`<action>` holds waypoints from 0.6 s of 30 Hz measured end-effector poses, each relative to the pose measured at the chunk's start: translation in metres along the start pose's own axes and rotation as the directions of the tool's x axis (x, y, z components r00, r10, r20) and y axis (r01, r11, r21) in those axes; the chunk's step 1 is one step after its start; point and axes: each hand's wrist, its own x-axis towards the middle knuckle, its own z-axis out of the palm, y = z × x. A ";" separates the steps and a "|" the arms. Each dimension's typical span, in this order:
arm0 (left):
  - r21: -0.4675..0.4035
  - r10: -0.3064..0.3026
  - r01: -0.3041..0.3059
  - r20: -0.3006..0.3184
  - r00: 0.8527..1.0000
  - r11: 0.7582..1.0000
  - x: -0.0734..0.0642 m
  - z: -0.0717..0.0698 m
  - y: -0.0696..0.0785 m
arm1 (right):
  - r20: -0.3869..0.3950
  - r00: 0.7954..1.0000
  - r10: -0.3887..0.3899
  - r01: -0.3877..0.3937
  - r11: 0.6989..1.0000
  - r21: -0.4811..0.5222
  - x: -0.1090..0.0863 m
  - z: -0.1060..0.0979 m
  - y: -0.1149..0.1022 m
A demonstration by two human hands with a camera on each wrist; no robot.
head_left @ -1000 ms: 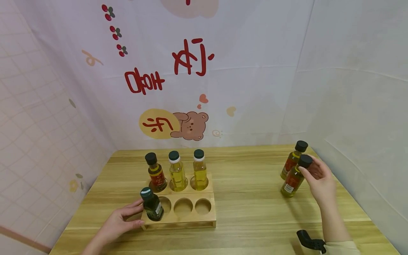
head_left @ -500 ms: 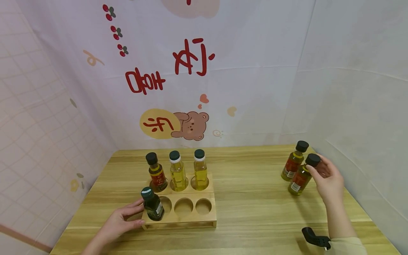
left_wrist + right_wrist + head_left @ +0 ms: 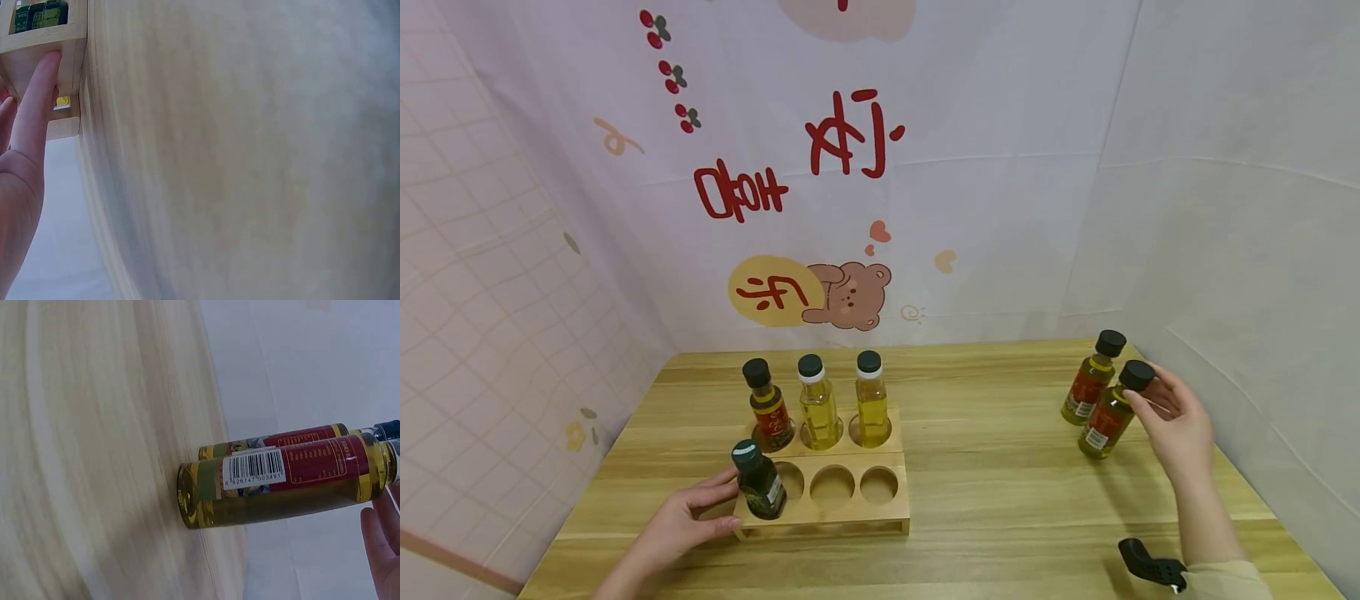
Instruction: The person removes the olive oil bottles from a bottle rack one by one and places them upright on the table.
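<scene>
At the table's right side, my right hand [image 3: 1180,429] holds an oil bottle [image 3: 1107,421] near its black cap, thumb in front. This bottle has a red label, and its barcode faces the camera in the right wrist view. A matching oil bottle [image 3: 1086,387] stands close behind it. My left hand [image 3: 681,521] rests against the left end of a two-tier wooden rack [image 3: 850,523], one straight finger [image 3: 39,100] on the end panel. Beside that hand, a dark green bottle [image 3: 762,487] sits in the rack's front left hole.
The rack's back row carries a red-labelled oil bottle [image 3: 771,412] and two clear bottles of yellow oil, one in the middle [image 3: 820,412] and one at right [image 3: 872,408]. A printed cloth [image 3: 1000,208] hangs behind the wooden table [image 3: 985,500].
My right hand has shifted right with the oil bottle, bringing it to the right of the matching one, and then nearly stopped. The left hand and rack have stayed in place.
</scene>
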 end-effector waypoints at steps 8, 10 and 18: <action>0.019 -0.058 0.058 -0.004 0.998 0.998 0.000 0.000 0.003 | 0.152 0.985 -0.082 0.093 0.993 -0.068 -0.003 -0.022 0.006; 0.018 -0.066 0.066 -0.004 0.998 0.998 0.000 -0.001 0.002 | 0.200 0.976 -0.090 0.114 0.987 -0.113 -0.005 -0.028 0.006; 0.021 -0.068 0.068 -0.014 0.998 0.997 0.000 0.000 0.001 | 0.347 0.933 -0.095 0.178 0.960 -0.217 -0.010 -0.042 -0.001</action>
